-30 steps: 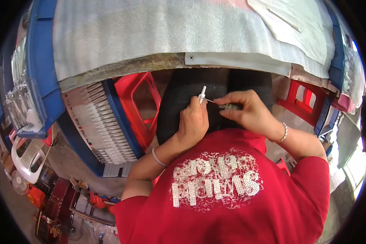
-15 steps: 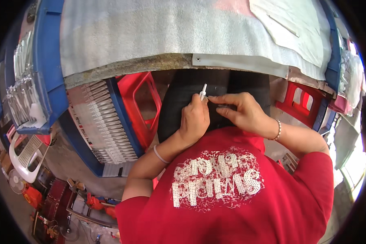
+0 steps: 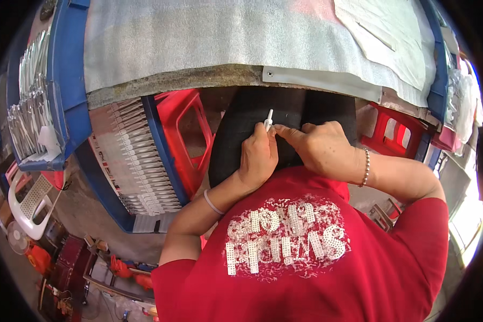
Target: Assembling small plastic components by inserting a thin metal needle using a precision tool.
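Small white plastic piece (image 3: 269,119), thin and stick-like, sits just above centre of the frame, poking up out of the left hand (image 3: 257,158). Left hand is clenched around its lower end, thumb and forefinger pinching it; only the top tip shows, the rest is buried in the fist. Right hand (image 3: 317,147) comes in from the right, fingertips (image 3: 282,130) closed and touching the piece just below its tip. Whether the right hand holds a second part I cannot tell; the fingers cover it.

Progress, as a judgement: mid-step, with both hands on the one piece held over the lap against black trousers (image 3: 241,134). Looks like fitting or fiddling work not yet finished, since the piece is in hand and not set down. No finished pile can be linked to it for sure.

Outward: blue tray (image 3: 150,134) at left centre holds rows of grey-white stick-like parts (image 3: 129,155), packed side by side, well apart from the hands. Another blue tray (image 3: 64,96) at upper left holds shiny metal pieces (image 3: 27,102). Red plastic crate (image 3: 182,134) sits between the left tray and the lap; a second red crate (image 3: 394,137) at right. Table edge with white foam sheet (image 3: 209,37) runs across the top. Red shirt (image 3: 306,257) fills lower centre. Bracelet (image 3: 366,167) on right wrist, thin band (image 3: 213,203) on left.
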The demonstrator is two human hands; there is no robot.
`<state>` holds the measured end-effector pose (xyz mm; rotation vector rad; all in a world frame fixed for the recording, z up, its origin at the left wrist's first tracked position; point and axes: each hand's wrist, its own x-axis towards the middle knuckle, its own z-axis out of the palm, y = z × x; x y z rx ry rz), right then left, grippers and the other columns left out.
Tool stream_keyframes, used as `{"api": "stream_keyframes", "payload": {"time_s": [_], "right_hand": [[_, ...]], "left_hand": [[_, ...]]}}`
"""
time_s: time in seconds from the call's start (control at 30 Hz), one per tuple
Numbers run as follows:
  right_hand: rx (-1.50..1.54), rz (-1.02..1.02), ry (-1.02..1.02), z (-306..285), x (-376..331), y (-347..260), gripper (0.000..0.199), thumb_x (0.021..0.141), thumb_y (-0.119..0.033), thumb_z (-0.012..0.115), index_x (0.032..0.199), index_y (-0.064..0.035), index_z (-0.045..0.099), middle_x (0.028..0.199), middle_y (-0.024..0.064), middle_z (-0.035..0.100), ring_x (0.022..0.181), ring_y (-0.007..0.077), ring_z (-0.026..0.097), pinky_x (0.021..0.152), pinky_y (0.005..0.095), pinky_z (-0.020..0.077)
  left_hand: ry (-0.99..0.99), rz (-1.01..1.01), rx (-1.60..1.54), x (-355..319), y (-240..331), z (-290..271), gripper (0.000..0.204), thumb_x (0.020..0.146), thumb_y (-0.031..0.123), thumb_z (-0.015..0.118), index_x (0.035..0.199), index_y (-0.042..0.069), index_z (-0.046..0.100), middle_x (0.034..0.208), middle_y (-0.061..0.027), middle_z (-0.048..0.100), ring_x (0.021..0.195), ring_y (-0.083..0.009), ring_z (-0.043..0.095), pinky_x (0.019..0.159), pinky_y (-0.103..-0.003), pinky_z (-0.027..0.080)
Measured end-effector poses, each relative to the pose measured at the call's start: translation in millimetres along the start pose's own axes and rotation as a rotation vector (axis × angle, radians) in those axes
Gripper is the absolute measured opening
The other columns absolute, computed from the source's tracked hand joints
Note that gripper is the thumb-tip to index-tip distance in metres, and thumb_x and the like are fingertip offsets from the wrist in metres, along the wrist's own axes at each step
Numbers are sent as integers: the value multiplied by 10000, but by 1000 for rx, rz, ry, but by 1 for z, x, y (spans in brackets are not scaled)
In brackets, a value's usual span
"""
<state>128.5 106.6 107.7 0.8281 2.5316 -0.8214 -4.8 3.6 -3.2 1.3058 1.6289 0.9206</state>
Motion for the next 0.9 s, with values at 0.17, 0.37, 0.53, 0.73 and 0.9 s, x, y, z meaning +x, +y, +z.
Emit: {"api": "stream_keyframes", "payload": {"time_s": [0.17,0.37,0.53,0.73,0.9], "right_hand": [[327,88,220,20,1,5,300,890,-150,620,1183,-100,659,731,181,652,588,250,646,514,389,462],[1066,275,52,21,-7,19,315,879,-94,628,1184,-15,640,672,104,630,613,120,583,561,319,462],[610,6,267,-2,-38,-4,320,839,-29,639,1151,19,584,903,173,614,745,254,618,661,324,494],[326,-78,331,6,-46,-7,367,808,21,636,1169,30,569,979,176,555,786,354,611,699,396,515],[246,-60,305,12,-45,0,370,813,-26,608,1178,26,578,951,158,566,840,314,621,710,372,519]], "left_hand": [[64,48,-14,0,-1,2,136,941,74,508,867,-25,452,691,-271,575,660,-472,588,516,-530,444],[39,71,-39,-5,5,4,140,946,72,498,858,-27,450,714,-264,589,688,-471,590,542,-516,441],[-54,-165,-456,-12,6,-3,169,997,177,493,919,33,538,639,33,465,517,-18,406,435,-223,319],[-174,-403,-683,-11,16,-11,177,1013,201,465,945,59,545,631,55,420,483,-7,335,418,-179,259],[-142,-416,-634,-9,18,-10,198,992,161,481,894,12,566,582,21,478,501,-43,440,445,-226,352]]}}
